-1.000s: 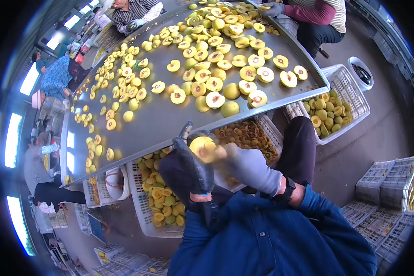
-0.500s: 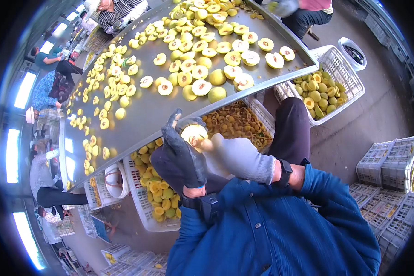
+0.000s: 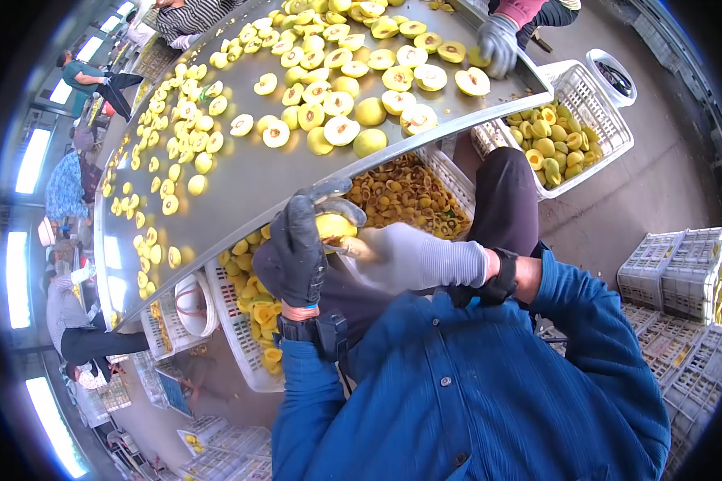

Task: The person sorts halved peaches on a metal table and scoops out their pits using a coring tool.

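My left hand (image 3: pixel 301 244), in a dark glove, is closed around a yellow peach half (image 3: pixel 336 226) above my lap. My right hand (image 3: pixel 405 256), in a pale grey glove, is closed right beside the fruit. A narrow tan piece (image 3: pixel 359 248) sticks out of the right glove and touches the peach; whether it is a tool handle or a stained fingertip I cannot tell. Just beyond my hands slopes a metal table (image 3: pixel 241 192) with many cut peach halves (image 3: pixel 341 130), some with reddish pit centres showing. Whole-looking peaches (image 3: pixel 370 143) lie near its edge.
Under the table edge sits a crate of brown pits and scraps (image 3: pixel 413 196). Crates of peach pieces stand at left (image 3: pixel 245 353) and right (image 3: pixel 618 132). A co-worker's gloved hand (image 3: pixel 498 44) is at the table's far right corner. Stacked crates (image 3: pixel 674 272) stand at right.
The peach half has turned from its cut face showing to its side, both hands staying together on it. A co-worker's gloved hand has come onto the table corner. The view has shifted slightly.
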